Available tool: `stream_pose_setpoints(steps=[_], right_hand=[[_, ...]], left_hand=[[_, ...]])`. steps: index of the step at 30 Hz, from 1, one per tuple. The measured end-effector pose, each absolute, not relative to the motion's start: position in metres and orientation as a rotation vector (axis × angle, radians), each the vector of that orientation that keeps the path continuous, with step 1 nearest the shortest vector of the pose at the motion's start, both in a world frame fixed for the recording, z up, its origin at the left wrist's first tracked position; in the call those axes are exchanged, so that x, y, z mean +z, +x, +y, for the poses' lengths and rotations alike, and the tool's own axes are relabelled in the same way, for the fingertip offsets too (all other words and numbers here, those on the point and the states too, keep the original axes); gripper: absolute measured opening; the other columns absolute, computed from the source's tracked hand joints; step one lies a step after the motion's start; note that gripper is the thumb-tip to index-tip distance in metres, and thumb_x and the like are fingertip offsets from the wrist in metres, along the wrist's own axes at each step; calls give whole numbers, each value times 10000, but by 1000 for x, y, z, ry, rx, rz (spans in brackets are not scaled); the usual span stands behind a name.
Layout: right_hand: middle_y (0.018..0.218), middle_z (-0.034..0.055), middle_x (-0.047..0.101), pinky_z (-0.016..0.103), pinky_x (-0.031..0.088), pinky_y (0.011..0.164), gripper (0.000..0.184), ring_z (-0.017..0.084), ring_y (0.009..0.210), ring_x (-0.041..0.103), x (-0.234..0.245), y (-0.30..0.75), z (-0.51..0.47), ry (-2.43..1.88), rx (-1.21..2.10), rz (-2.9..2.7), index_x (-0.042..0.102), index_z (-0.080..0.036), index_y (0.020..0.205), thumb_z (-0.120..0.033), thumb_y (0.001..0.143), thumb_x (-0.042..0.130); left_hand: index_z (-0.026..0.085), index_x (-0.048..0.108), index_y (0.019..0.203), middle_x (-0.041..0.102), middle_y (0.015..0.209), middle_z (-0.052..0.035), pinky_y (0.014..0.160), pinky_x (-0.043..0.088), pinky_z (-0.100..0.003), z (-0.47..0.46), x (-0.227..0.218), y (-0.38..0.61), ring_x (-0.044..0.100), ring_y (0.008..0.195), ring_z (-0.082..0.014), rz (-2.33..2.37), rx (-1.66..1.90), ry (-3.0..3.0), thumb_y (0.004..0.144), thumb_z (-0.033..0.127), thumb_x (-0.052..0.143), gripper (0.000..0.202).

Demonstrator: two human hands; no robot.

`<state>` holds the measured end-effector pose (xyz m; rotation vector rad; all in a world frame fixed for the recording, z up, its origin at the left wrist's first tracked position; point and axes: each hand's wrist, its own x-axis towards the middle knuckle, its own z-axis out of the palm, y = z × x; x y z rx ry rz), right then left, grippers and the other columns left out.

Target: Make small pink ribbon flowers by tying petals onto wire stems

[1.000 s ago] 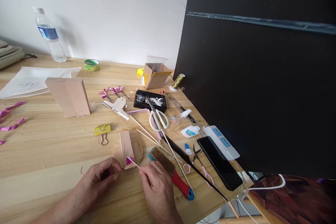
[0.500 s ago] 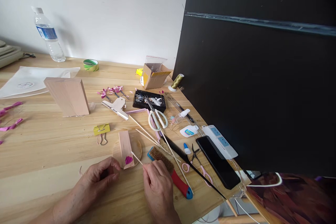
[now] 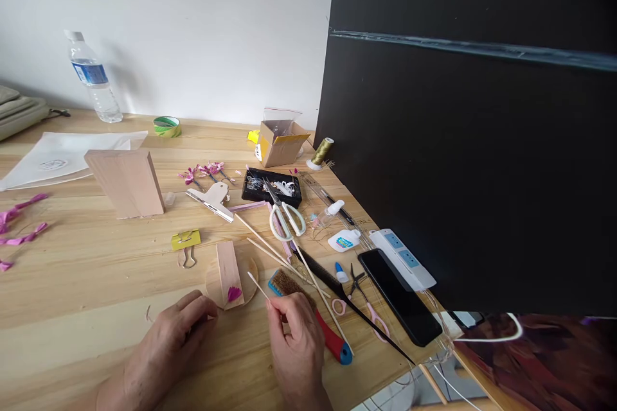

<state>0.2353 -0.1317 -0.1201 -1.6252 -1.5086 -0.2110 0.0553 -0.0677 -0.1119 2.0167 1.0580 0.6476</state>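
My right hand (image 3: 296, 337) pinches a cotton swab (image 3: 258, 284), its white tip pointing up and left. That tip is apart from the small wooden block (image 3: 228, 264), which lies on a round wooden disc (image 3: 249, 270). A magenta petal-shaped piece (image 3: 234, 294) lies on the near end of the block. Close to the disc's lower left edge is my left hand (image 3: 178, 334), fingers loosely bent and thumb partly hidden; nothing shows in it. Behind my right hand lies a brush (image 3: 292, 286) with brown bristles and a red handle, partly covered by the hand.
White-handled scissors (image 3: 284, 221) rest on a black tray (image 3: 250, 189). A black comb (image 3: 328, 277), pink-handled scissors (image 3: 340, 305), glue bottle (image 3: 343, 241) and phone (image 3: 398, 295) lie right. A yellow binder clip (image 3: 186, 239) and upright wooden block (image 3: 128, 186) stand left. A black panel (image 3: 457, 173) walls the right side.
My right hand has drawn the swab tip away from the block and petal, slightly to the right. My left hand has shifted slightly down and left. The whole view has shifted a little.
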Motion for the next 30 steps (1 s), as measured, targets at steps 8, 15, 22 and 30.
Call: stream_pose_setpoints(steps=[8,15,22,30], right_hand=[[559,-15,512,227,386,503,230,129,536,462,-119,235,-132,-1606,-191,-1480,508,-201,678,-108,882,454],[555,-14,515,223,390,493,229,126,527,470,-120,235,-130,-1584,-186,-1453,512,-197,673,-113,878,454],[567,-15,518,217,407,504,219,124,541,486,-120,235,-131,-1577,-139,-1423,517,-198,678,-88,859,462],[587,-43,520,179,418,473,153,94,507,482,-114,237,-135,-1445,-12,-1229,546,-206,720,-78,805,539]], left_hand=[[242,601,679,579,633,17,523,374,-209,-67,-101,55,558,533,-132,1115,581,2158,836,242,481,198],[227,600,684,585,626,1,502,388,-200,-64,-89,59,574,508,-125,1103,539,2322,854,260,415,253],[227,630,663,601,609,-10,486,373,-211,-60,-71,66,564,493,-131,1068,613,2335,828,255,445,249],[199,618,559,492,483,32,482,328,-223,-52,-63,57,405,497,-123,1148,610,1382,641,423,697,252]])
